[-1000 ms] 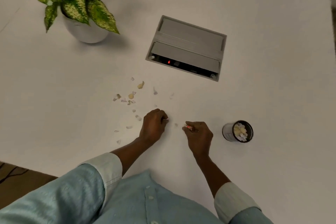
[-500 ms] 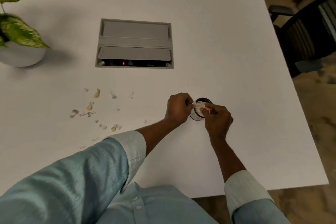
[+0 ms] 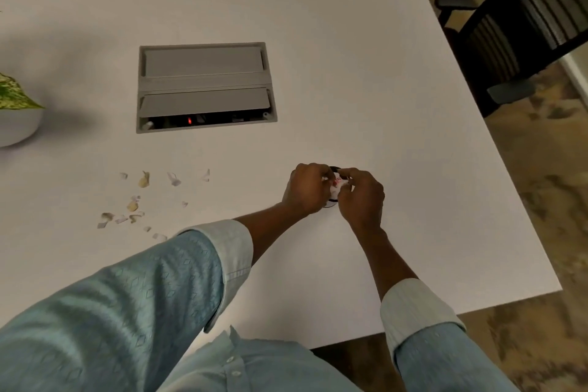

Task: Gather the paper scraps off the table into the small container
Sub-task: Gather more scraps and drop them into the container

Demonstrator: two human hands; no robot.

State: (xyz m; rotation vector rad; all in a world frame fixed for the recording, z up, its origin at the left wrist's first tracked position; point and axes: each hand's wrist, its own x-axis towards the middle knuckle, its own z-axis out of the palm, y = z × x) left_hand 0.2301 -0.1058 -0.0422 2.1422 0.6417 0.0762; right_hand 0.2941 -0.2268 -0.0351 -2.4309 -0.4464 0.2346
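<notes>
The table (image 3: 366, 79) is showing a smooth, matt white top. The cable box (image 3: 203, 86) set into it is looking like brushed grey metal or plastic; I cannot tell which. The paper scraps (image 3: 133, 205) are lying thin, torn and crumpled, white and yellowish. The shirt sleeve (image 3: 152, 289) is showing soft woven cloth with a faint diamond pattern. The plant pot (image 3: 16, 127) is looking smooth and matt.
</notes>
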